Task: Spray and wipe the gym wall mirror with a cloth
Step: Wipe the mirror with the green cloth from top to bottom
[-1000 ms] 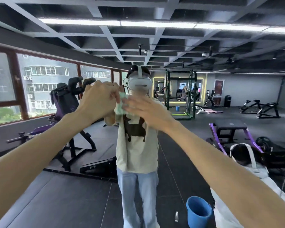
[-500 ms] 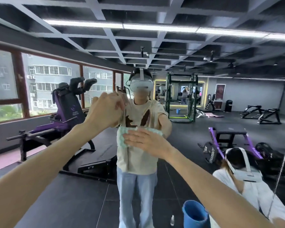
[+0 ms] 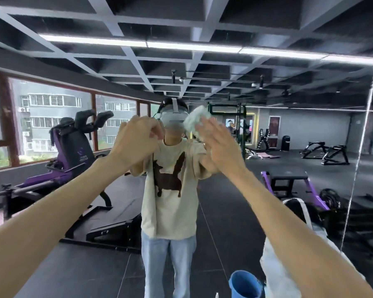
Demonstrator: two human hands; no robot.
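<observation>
- At the gym wall mirror [image 3: 310, 130], seen from the head camera: presses a pale green cloth [image 3: 194, 122] flat to the glass with the right hand [image 3: 221, 147], fingers straight and slightly apart, palm over the cloth's lower part.
- Holds the cloth at head height, just right of centre, beside the reflected headset [image 3: 174, 119].
- Holds the left hand [image 3: 138, 143] up just left of the cloth and apart from it, fingers curled together in a loose fist, nothing seen inside.
- Faces own reflection [image 3: 170, 190]: cream T-shirt with a dark print, pale jeans.
- Shows, mirrored at left, a purple gym machine [image 3: 73, 147] beside the windows [image 3: 52, 117]; at right, a purple-legged bench [image 3: 288, 179] and a second person [image 3: 293, 244] in white, low down.
- Catches a blue bucket [image 3: 243, 284] at the bottom edge, just beside that person.
- Shows a vertical seam [image 3: 362, 147] in the glass at far right.
</observation>
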